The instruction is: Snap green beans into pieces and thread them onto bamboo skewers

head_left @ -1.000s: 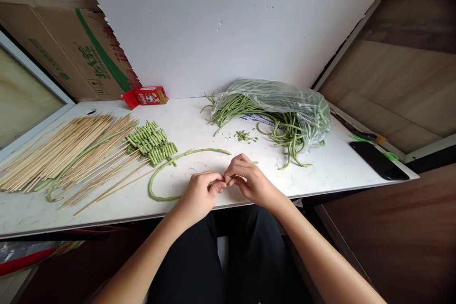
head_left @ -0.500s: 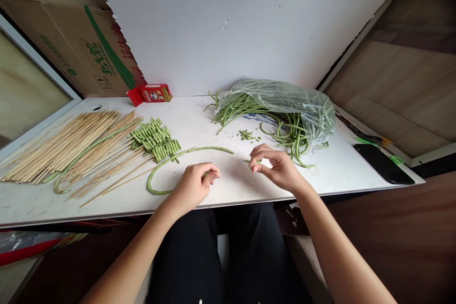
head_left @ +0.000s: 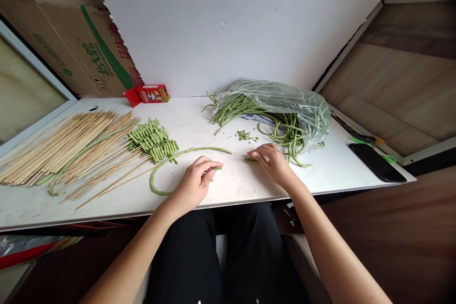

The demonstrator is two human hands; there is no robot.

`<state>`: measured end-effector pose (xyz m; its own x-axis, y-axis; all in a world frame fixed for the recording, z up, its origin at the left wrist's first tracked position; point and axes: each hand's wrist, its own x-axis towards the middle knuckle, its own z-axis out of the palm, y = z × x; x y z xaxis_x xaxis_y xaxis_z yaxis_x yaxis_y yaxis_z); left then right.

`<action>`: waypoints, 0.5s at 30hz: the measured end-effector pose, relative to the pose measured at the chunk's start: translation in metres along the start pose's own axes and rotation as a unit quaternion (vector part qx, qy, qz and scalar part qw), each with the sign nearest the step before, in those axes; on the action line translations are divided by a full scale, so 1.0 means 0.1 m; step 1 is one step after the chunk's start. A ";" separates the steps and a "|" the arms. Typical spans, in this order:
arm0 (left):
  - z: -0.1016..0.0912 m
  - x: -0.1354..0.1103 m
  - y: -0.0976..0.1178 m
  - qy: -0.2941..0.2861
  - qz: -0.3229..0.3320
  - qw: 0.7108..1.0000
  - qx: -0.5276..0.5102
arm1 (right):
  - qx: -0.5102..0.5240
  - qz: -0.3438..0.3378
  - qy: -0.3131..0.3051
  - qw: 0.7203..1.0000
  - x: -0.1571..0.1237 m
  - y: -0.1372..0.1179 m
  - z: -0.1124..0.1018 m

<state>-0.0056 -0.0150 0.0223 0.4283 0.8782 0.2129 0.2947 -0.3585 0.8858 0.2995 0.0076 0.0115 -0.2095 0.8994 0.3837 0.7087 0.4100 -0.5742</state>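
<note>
My left hand (head_left: 198,179) is closed round the end of a long green bean (head_left: 192,150), and a short tip sticks out past the fingertips. The bean's rest loops out leftward over the white table and curves back, its far end lying toward my right hand. My right hand (head_left: 270,161) is low over the table with fingers drawn together, right at some short bean pieces (head_left: 250,160). What sits between its fingertips is hidden. Behind it lies a small heap of bean scraps (head_left: 244,135). To the left, skewered bean pieces (head_left: 151,140) lie in a stack.
Many wooden skewers (head_left: 67,145) spread over the left side, with another long bean across them. A clear plastic bag (head_left: 278,97) of long beans lies at the back right. A red box (head_left: 154,94) stands at the back; a black phone (head_left: 376,162) lies at right.
My right hand has come down onto the bean pieces, and its fingers have drawn together. In my left hand the bean's tip now shows beyond the fingers.
</note>
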 end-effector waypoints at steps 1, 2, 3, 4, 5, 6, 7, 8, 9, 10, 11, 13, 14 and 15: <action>0.00 0.00 0.00 0.008 -0.009 1.000 -0.015 | 0.011 0.011 0.008 1.000 0.00 0.00 -0.02; 0.01 0.01 0.00 0.018 -0.022 0.999 -0.031 | 0.023 0.025 0.019 0.999 0.00 0.00 -0.04; 0.02 0.01 0.00 0.027 -0.036 0.998 -0.045 | 0.037 0.041 0.031 0.998 0.00 -0.01 -0.06; 0.03 0.01 0.00 0.035 -0.050 0.996 -0.058 | 0.052 0.055 0.046 0.996 0.01 -0.03 -0.07; 0.03 0.01 0.01 0.039 -0.062 0.995 -0.068 | 0.068 0.066 0.063 0.994 0.01 -0.06 -0.08; 0.04 0.01 0.02 0.042 -0.070 0.994 -0.078 | 0.084 0.073 0.081 0.990 0.01 -0.10 -0.09; 0.05 0.01 0.03 0.044 -0.076 0.992 -0.086 | 0.100 0.076 0.096 0.987 0.01 -0.15 -0.09; 0.05 0.01 0.04 0.046 -0.079 0.992 -0.092 | 0.115 0.074 0.104 0.985 0.00 -0.22 -0.08; 0.06 0.01 0.05 0.047 -0.080 0.991 -0.097 | 0.128 0.065 0.101 0.984 0.00 -0.29 -0.07; 0.06 0.01 0.07 0.049 -0.079 0.991 -0.098 | 0.139 0.051 0.084 0.985 -0.01 -0.37 -0.06; 0.06 0.01 0.08 0.049 -0.076 0.991 -0.097 | 0.147 0.030 0.052 0.987 -0.02 -0.46 -0.05; 0.07 0.00 0.11 0.049 -0.070 0.992 -0.093 | 0.161 -0.021 -0.038 0.986 -0.04 -0.62 -0.01; 0.07 0.00 0.12 0.048 -0.067 0.992 -0.094 | 0.164 -0.045 -0.073 0.983 -0.06 -0.69 0.02; 0.08 0.00 0.13 0.047 -0.065 0.992 -0.099 | 0.164 -0.062 -0.091 0.980 -0.07 -0.74 0.05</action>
<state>0.0049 -0.0227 0.0306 0.3133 0.9418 0.1217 0.1647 -0.1801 0.9698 0.2447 -0.0282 0.0478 -0.4186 0.8392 0.3472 0.4211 0.5181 -0.7445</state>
